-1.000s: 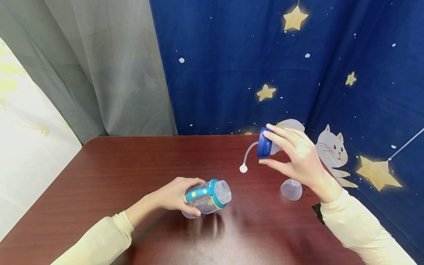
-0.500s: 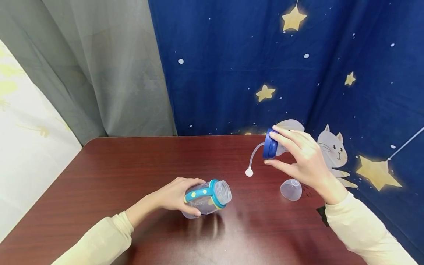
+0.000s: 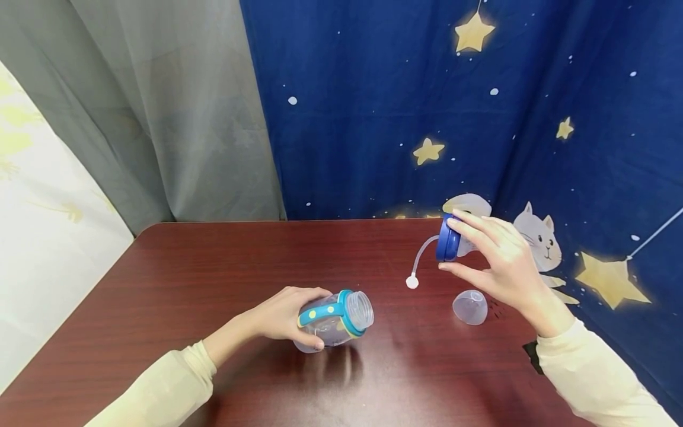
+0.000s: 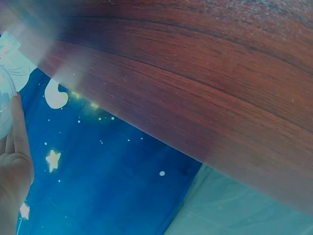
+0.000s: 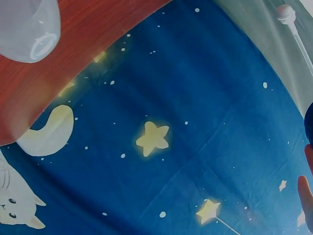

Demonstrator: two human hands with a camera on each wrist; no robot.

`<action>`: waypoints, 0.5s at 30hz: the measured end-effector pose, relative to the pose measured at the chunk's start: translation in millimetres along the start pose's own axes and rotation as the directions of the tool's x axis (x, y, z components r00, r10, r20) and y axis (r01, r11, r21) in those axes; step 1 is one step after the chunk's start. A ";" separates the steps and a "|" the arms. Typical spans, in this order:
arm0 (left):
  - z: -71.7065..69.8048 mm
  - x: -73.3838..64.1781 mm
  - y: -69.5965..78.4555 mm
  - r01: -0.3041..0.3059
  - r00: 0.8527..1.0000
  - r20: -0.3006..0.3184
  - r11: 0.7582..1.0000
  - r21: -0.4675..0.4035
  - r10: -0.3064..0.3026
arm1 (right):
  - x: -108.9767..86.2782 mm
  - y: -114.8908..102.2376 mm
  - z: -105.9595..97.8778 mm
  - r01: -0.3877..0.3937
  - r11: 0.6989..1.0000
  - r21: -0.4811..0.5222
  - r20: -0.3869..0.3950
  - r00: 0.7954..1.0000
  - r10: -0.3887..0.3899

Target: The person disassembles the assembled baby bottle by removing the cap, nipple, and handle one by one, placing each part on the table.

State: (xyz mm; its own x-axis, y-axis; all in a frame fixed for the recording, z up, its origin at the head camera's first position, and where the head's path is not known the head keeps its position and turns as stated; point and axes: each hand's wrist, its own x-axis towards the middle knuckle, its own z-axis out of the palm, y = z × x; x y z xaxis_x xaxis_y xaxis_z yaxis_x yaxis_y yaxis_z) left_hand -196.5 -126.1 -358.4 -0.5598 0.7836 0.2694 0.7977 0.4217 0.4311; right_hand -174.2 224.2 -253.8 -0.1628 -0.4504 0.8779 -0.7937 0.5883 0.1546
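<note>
A clear baby bottle point(image 3: 328, 329) with a teal, yellow-dotted handle lies tilted in my left hand point(image 3: 285, 313), its threaded mouth uncovered and facing right. The fingers and thumb wrap its lower body. In the left wrist view, that hand point(image 4: 17, 166) and a clear curved edge show at the left border. Raised over the table's far right, my right hand point(image 3: 501, 258) pinches a blue bottle cap point(image 3: 447, 238) between thumb and fingers. A thin straw point(image 3: 421, 254) with a white weighted end point(image 3: 412, 281) hangs from the cap. In the right wrist view, the straw's end point(image 5: 286, 14) shows at top right.
A clear dome cover point(image 3: 470, 307) sits on the dark red wooden table point(image 3: 213, 267), below the right hand. A small black object point(image 3: 532, 357) is partly hidden by the right sleeve. Grey and starry blue curtains point(image 3: 363, 118) hang behind the table's far edge.
My right hand has moved right and slightly down with the blue cap and its straw, away from the bottle. The left hand and bottle stay in place.
</note>
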 end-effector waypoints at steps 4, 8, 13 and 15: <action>0.8 0.2 0.5 -0.001 1.000 -0.001 1.000 -0.008 0.001 | -7.1 2.5 0.1 0.003 1.000 -0.009 0.018 1.000 -0.003; 1.4 0.8 0.9 -0.006 1.000 0.002 1.000 -0.015 0.006 | -14.4 5.9 1.2 0.000 1.000 -0.010 0.038 0.999 0.000; 1.4 2.3 0.9 -0.006 1.000 0.000 1.000 -0.015 0.006 | -21.6 10.0 2.7 -0.004 1.000 -0.016 0.057 0.998 0.005; 1.3 2.7 1.2 -0.002 1.000 0.000 1.000 -0.014 0.002 | -24.3 11.1 2.9 -0.007 1.000 -0.015 0.069 0.998 0.008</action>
State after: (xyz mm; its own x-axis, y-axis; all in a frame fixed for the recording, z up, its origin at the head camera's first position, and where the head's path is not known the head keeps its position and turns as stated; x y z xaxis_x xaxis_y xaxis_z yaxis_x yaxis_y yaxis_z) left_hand -196.8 -122.9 -358.3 -0.5581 0.7844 0.2708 0.7957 0.4133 0.4428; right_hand -180.7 239.8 -274.7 -0.2088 -0.4909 0.8458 -0.7835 0.6016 0.1557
